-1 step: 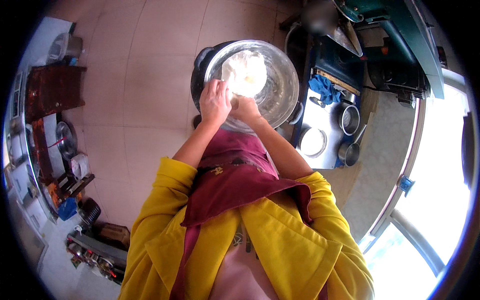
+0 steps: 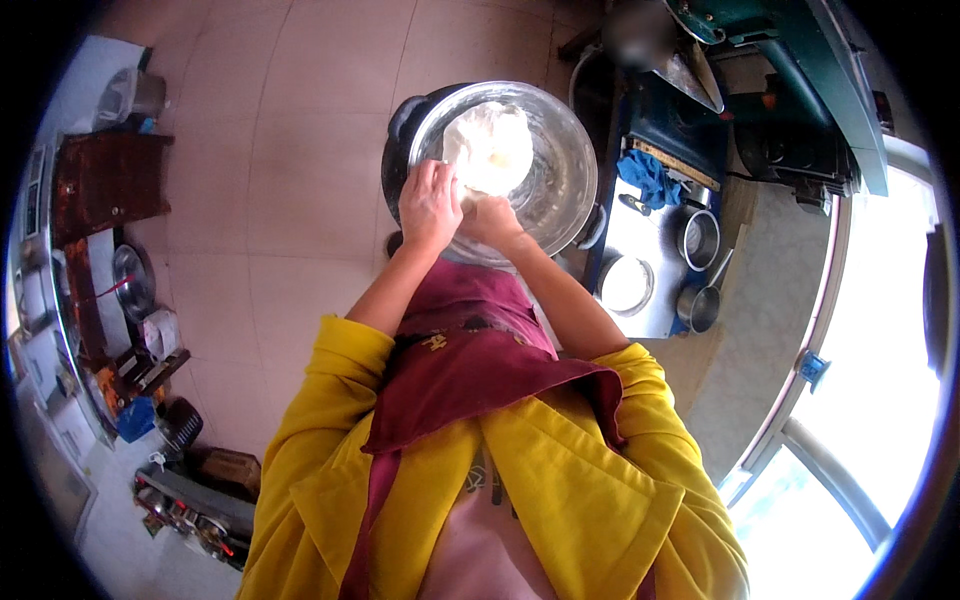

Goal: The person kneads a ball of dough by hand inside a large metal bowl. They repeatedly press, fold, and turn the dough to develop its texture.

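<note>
A white mass that looks like dough (image 2: 490, 140) lies in a wide metal basin (image 2: 572, 165), against its far-left side. Pale smears coat the basin's inner wall. My left hand (image 2: 432, 207) is at the near-left edge of the dough, its fingers bent and gripping that edge. Close beside it, my right hand (image 2: 490, 222) is closed at the dough's near edge, with its fingertips mostly hidden. Both wrists cross the near rim of the basin. A dark rounded object with a handle (image 2: 400, 125) shows beneath and left of the basin.
To the right, a low table (image 2: 640, 305) carries a round white-looking dish (image 2: 625, 285), a metal pot (image 2: 698, 240), a small saucepan (image 2: 698, 307) and a blue cloth (image 2: 650, 178). Green machinery (image 2: 800, 90) stands beyond. Shelves with kitchenware (image 2: 110, 190) line the left.
</note>
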